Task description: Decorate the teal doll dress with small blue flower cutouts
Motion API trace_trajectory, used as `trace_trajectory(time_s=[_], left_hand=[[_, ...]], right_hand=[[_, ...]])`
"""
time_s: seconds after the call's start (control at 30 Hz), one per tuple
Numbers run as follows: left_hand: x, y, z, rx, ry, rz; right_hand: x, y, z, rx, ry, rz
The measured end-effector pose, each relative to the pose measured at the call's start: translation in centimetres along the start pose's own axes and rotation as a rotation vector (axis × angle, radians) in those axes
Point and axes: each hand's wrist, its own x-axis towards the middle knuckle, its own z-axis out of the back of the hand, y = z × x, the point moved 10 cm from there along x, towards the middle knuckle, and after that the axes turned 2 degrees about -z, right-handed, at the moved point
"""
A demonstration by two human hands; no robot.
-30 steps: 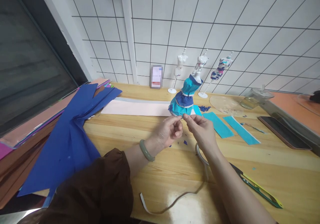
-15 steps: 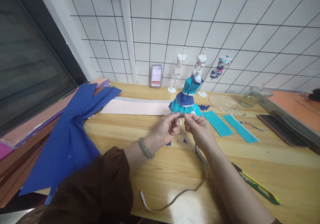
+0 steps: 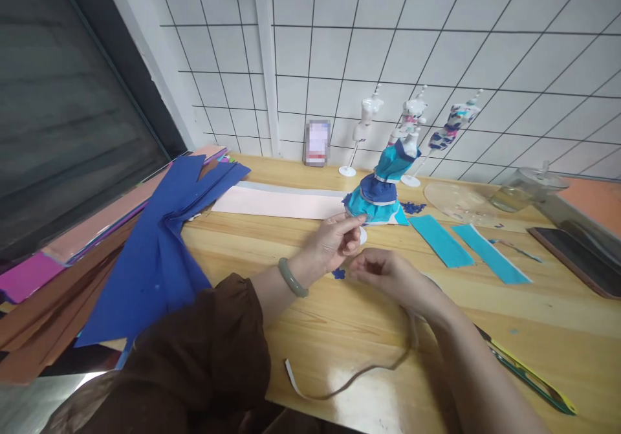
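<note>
A small mannequin in a turquoise and blue paper dress [image 3: 378, 190] leans to the right near the middle of the table. My left hand [image 3: 334, 243], with a green bangle on the wrist, pinches the dress's lower hem. Below and to the right, my right hand [image 3: 383, 269] has its fingers drawn together over the table; what they hold, if anything, is too small to tell. A narrow pale strip [image 3: 356, 376] curls from beneath my right forearm towards the table's front edge. Small blue scraps [image 3: 338, 273] lie between the hands.
Blue paper [image 3: 145, 259] and brown sheets lie left. Behind stand a phone [image 3: 317, 143] and several mannequins [image 3: 371, 107]. Turquoise strips [image 3: 444, 241], a glass jar [image 3: 519, 188], a dark tablet [image 3: 577, 259] and a yellow-green cutter [image 3: 531, 372] are at the right.
My right hand has come away from the hem and moved down, while my left hand keeps its pinch there. The whole view has shifted, so things appear further right.
</note>
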Motion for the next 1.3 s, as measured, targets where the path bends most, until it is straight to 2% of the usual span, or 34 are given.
trace_trajectory(time_s=[0.07,0.13,0.33,0.47,0.63,0.87,1.1,1.3], left_hand=[[0.1,0.0,0.2,0.014,-0.008,0.003],[0.1,0.1,0.4,0.023,-0.008,0.006],[0.2,0.2,0.2,0.001,0.012,0.033],[0.2,0.1,0.3,-0.002,0.011,0.029],[0.2,0.1,0.1,0.007,0.036,0.028],[0.2,0.4,0.1,0.001,0.023,0.042],[0.0,0.6,0.1,-0.005,0.02,0.072],[0.1,0.7,0.2,0.009,0.025,0.072]], right_hand=[[-0.1,0.4,-1.0,-0.18,0.021,0.046],[0.0,1.1,-1.5,-0.328,-0.013,0.104],[0.5,2.5,-2.7,-0.511,-0.076,0.197],[0.4,2.1,-2.0,-0.432,-0.09,0.18],[0.0,0.2,-0.6,-0.313,-0.064,0.02],[1.0,-1.7,-1.2,-0.358,-0.09,-0.129],[1.7,-2.3,-1.9,-0.324,-0.158,-0.15],[0.4,-2.1,-0.5,-0.008,-0.064,-0.133]])
